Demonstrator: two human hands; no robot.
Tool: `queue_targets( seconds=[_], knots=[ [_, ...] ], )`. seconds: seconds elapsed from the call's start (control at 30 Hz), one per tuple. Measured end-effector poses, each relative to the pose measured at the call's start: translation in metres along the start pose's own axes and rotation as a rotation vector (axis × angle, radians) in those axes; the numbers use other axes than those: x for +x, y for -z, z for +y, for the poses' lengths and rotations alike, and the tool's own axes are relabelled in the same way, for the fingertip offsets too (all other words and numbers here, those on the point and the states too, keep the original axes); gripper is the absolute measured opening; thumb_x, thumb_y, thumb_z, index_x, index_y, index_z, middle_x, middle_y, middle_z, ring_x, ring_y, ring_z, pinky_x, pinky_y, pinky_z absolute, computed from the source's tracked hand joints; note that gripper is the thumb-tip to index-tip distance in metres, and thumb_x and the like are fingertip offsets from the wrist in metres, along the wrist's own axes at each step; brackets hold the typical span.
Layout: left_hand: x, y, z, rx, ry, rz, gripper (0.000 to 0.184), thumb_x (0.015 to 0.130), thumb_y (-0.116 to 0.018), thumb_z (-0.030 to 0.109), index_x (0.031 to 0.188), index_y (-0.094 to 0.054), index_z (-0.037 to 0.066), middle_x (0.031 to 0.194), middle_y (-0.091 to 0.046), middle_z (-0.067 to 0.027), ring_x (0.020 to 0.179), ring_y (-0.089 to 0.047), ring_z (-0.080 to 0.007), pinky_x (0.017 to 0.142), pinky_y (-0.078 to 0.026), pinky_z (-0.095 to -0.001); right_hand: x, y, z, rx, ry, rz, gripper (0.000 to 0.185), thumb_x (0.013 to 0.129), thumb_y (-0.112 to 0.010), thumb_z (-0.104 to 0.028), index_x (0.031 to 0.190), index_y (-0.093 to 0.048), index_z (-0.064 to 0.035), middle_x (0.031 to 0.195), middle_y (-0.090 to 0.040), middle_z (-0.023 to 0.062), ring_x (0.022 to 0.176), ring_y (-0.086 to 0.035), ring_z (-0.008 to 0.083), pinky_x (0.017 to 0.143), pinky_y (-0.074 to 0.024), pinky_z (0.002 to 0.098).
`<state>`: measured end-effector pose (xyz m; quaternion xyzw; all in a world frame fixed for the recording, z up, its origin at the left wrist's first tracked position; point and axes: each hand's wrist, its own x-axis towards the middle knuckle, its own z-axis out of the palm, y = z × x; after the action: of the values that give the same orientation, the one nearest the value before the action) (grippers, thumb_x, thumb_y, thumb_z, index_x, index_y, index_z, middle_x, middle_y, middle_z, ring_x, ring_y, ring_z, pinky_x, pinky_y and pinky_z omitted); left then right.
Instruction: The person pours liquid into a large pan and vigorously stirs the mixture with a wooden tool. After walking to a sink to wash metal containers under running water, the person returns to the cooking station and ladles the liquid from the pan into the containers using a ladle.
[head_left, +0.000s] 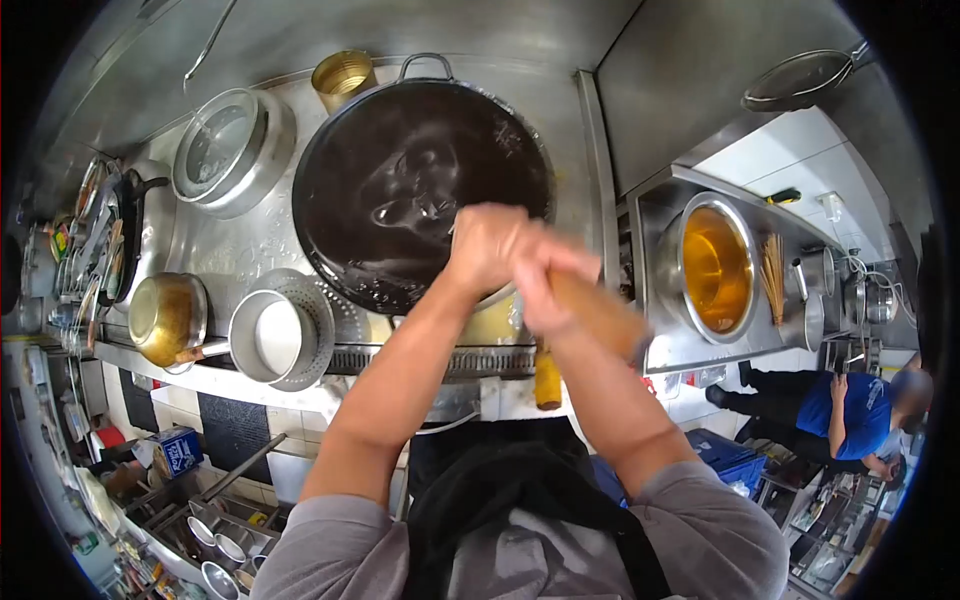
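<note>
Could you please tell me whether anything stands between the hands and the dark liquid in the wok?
Nothing visible does. The left hand appears above the near side of the wok, the right hand just beside it, both around a wooden handle. The tin stands beyond the wok, out of the way.

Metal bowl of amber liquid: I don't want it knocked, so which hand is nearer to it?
The right. The right hand, blurred around the wooden handle, is on the side toward the metal bowl; the left hand is farther off, over the wok.
</note>
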<state>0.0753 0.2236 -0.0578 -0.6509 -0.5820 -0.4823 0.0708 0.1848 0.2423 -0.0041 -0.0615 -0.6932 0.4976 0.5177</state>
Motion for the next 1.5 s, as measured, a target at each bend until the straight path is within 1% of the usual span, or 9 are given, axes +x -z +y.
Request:
queue_targets(
  seconds=[0.13, 0.2, 0.4, 0.53, 0.77, 1.2, 1.27, 1.4, 1.5],
  knots=[
    [-0.013, 0.048, -0.038, -0.225, 0.284, -0.064, 0.031, 0.074, -0.071, 0.016, 0.055, -0.048, 0.013, 0.053, -0.049, -0.0043, 0.049, -0.055, -0.0256, 0.047, -0.044, -0.0378, 0.004, -0.05, 0.013, -0.025, 0.013, -0.203, 0.019, 0.078, -0.067, -0.004, 0.063, -0.055, -0.0063, 0.064, -0.06, 0.0065, 0.057, -0.057, 0.0195, 0.056, -0.0434, 0.0308],
    [-0.037, 0.067, -0.018, 0.133, -0.147, -0.11, 0.035, 0.075, -0.072, 0.016, 0.053, -0.046, 0.013, 0.053, -0.051, -0.0043, 0.048, -0.055, -0.0258, 0.047, -0.045, -0.0379, -0.017, -0.051, -0.015, -0.128, 0.088, -0.287, 0.025, 0.078, -0.064, -0.001, 0.06, -0.047, -0.0053, 0.059, -0.054, 0.0061, 0.054, -0.053, 0.0197, 0.057, -0.0422, 0.0295],
    [0.005, 0.036, -0.012, -0.094, -0.074, 0.031, 0.013, 0.073, -0.065, 0.016, 0.063, -0.059, 0.011, 0.059, -0.055, -0.0091, 0.051, -0.055, -0.0295, 0.051, -0.046, -0.039, -0.009, -0.039, 0.004, -0.051, -0.17, 0.167, 0.022, 0.081, -0.069, -0.008, 0.066, -0.055, -0.0045, 0.065, -0.06, 0.005, 0.061, -0.056, 0.014, 0.059, -0.0453, 0.029],
    [-0.035, 0.073, -0.041, 0.135, -0.209, -0.152, 0.029, 0.079, -0.07, 0.027, 0.056, -0.055, 0.016, 0.054, -0.053, -0.0031, 0.051, -0.06, -0.0256, 0.048, -0.047, -0.0389, -0.02, -0.063, -0.006, -0.108, 0.007, -0.227, 0.016, 0.075, -0.071, -0.006, 0.067, -0.057, -0.0056, 0.066, -0.06, 0.006, 0.06, -0.057, 0.0159, 0.059, -0.0448, 0.0296],
    [-0.006, 0.018, -0.017, -0.024, -0.074, -0.059, 0.024, 0.066, -0.067, 0.031, 0.061, -0.052, 0.013, 0.063, -0.057, -0.0061, 0.059, -0.061, -0.0279, 0.05, -0.047, -0.0405, -0.023, -0.022, -0.013, 0.088, -0.302, 0.085, 0.018, 0.082, -0.069, -0.007, 0.068, -0.058, -0.0053, 0.069, -0.061, 0.004, 0.067, -0.058, 0.0166, 0.066, -0.0476, 0.0343],
    [-0.008, 0.043, -0.043, 0.047, 0.235, -0.262, 0.024, 0.072, -0.068, 0.035, 0.063, -0.062, 0.014, 0.064, -0.064, -0.0063, 0.059, -0.064, -0.0273, 0.052, -0.051, -0.0389, 0.0, -0.038, 0.006, -0.041, -0.171, -0.215, 0.023, 0.084, -0.068, -0.005, 0.066, -0.053, -0.0064, 0.071, -0.06, 0.0043, 0.067, -0.055, 0.0136, 0.064, -0.0449, 0.03],
    [-0.028, 0.064, -0.029, 0.161, -0.165, -0.277, 0.03, 0.073, -0.072, 0.033, 0.057, -0.057, 0.013, 0.062, -0.062, -0.0082, 0.057, -0.063, -0.0287, 0.05, -0.049, -0.0411, -0.023, -0.034, -0.01, -0.081, -0.136, -0.277, 0.027, 0.083, -0.068, -0.005, 0.063, -0.05, -0.0071, 0.067, -0.057, 0.0056, 0.066, -0.055, 0.0165, 0.066, -0.045, 0.0319],
    [-0.014, 0.017, 0.007, -0.085, 0.124, -0.112, 0.019, 0.073, -0.068, 0.027, 0.064, -0.06, 0.013, 0.062, -0.057, -0.0109, 0.059, -0.061, -0.0333, 0.055, -0.049, -0.0412, -0.028, 0.016, 0.0, 0.364, -0.161, -0.083, 0.014, 0.085, -0.066, -0.006, 0.074, -0.058, -0.0045, 0.073, -0.061, 0.0073, 0.074, -0.057, 0.0191, 0.076, -0.0487, 0.0357],
    [0.009, 0.014, -0.023, -0.084, -0.03, -0.034, 0.017, 0.071, -0.066, 0.026, 0.062, -0.059, 0.014, 0.061, -0.057, -0.0061, 0.058, -0.061, -0.0272, 0.052, -0.047, -0.0387, -0.005, -0.004, 0.009, 0.008, -0.252, -0.075, 0.008, 0.084, -0.066, -0.005, 0.078, -0.062, -0.0054, 0.077, -0.062, 0.0049, 0.075, -0.058, 0.0144, 0.071, -0.0483, 0.0323]
  ],
)
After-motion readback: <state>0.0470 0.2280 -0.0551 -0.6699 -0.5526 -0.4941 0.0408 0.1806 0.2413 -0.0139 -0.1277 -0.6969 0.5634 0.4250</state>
